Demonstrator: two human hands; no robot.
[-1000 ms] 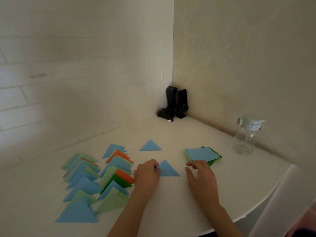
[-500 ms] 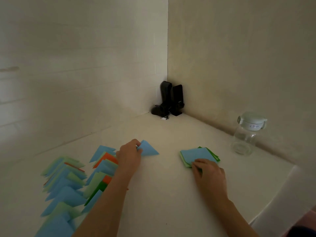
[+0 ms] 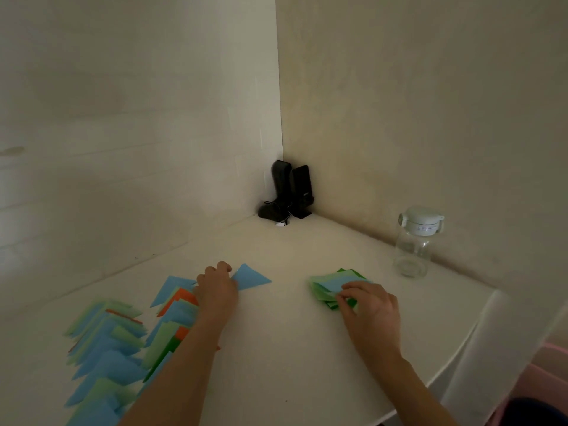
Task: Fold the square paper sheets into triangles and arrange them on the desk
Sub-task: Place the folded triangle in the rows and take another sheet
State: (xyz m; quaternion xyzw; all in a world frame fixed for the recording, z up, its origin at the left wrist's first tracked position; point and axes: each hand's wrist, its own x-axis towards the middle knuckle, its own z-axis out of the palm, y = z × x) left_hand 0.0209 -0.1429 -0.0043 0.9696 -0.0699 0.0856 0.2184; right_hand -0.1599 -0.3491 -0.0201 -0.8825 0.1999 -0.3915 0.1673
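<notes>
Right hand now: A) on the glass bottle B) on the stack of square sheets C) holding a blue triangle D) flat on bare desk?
B: the right hand has its fingers curled on the near edge of the stack of square sheets; the glass bottle stands apart, untouched.

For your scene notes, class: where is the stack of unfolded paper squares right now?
In the head view the stack lies right of centre on the desk, under the right hand, with the bottle just beyond.
</notes>
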